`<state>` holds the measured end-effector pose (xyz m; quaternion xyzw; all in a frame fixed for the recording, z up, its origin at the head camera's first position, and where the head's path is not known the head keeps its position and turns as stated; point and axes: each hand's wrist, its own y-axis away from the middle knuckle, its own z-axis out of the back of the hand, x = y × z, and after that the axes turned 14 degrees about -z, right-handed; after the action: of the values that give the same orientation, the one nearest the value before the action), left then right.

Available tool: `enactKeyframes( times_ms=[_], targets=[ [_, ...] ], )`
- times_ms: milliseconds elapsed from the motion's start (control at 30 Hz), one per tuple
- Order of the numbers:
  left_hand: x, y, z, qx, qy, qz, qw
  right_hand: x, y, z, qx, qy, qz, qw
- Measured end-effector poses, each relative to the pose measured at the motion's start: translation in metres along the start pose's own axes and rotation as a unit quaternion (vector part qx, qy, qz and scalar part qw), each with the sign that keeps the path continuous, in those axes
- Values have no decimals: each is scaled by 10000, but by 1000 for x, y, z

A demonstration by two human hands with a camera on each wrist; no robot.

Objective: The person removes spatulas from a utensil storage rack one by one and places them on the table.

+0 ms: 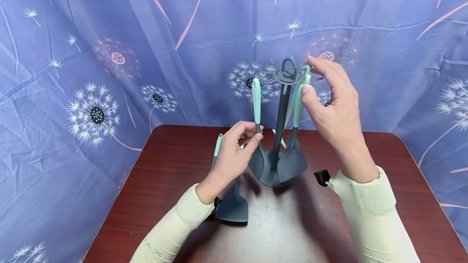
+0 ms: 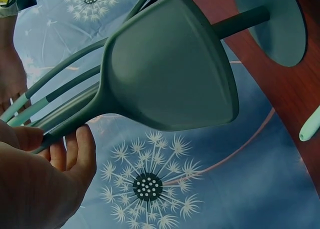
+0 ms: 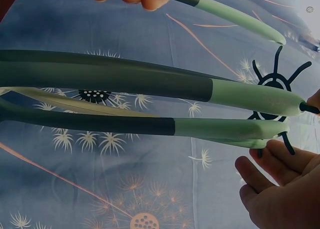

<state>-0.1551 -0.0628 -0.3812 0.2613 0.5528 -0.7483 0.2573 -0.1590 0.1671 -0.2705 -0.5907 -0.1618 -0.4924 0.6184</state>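
Observation:
My left hand (image 1: 237, 149) pinches the dark shaft of a turner (image 2: 170, 69) between thumb and fingers. Its mint handle (image 1: 256, 100) points up, left of a dark utensil stand (image 1: 281, 121). Loop and hooks crown the stand's top (image 1: 288, 75). On the right side hang other mint-handled utensils, including a broad-headed turner (image 1: 292, 166). Around the upper ends of these handles curls my right hand (image 1: 334, 104), thumb against one end. In the right wrist view, a hook passes through the hole of one hanging handle (image 3: 255, 96).
Another turner (image 1: 232, 208) lies on the red-brown table (image 1: 161, 173), partly behind my left forearm. A second mint handle (image 1: 218, 145) shows beside my left hand. Behind the table hangs a blue dandelion-print cloth (image 1: 197, 72).

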Motion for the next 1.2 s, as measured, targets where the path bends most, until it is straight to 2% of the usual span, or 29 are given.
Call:
enactKeyframes(
  times_ms=[233, 633, 867, 1200],
  targets=[
    [2, 0, 5, -130, -98, -28, 9999, 1, 0, 0, -27, -19, -18, 10000],
    [4, 3, 13, -168, -173, 72, 9997, 1, 0, 0, -28, 40, -25, 10000],
    [5, 5, 19, -233, -83, 26, 9997, 1, 0, 0, -25, 40, -21, 10000],
    [6, 9, 32, -235, -186, 41, 9995, 1, 1, -1, -49, 40, -15, 10000]
  ],
)
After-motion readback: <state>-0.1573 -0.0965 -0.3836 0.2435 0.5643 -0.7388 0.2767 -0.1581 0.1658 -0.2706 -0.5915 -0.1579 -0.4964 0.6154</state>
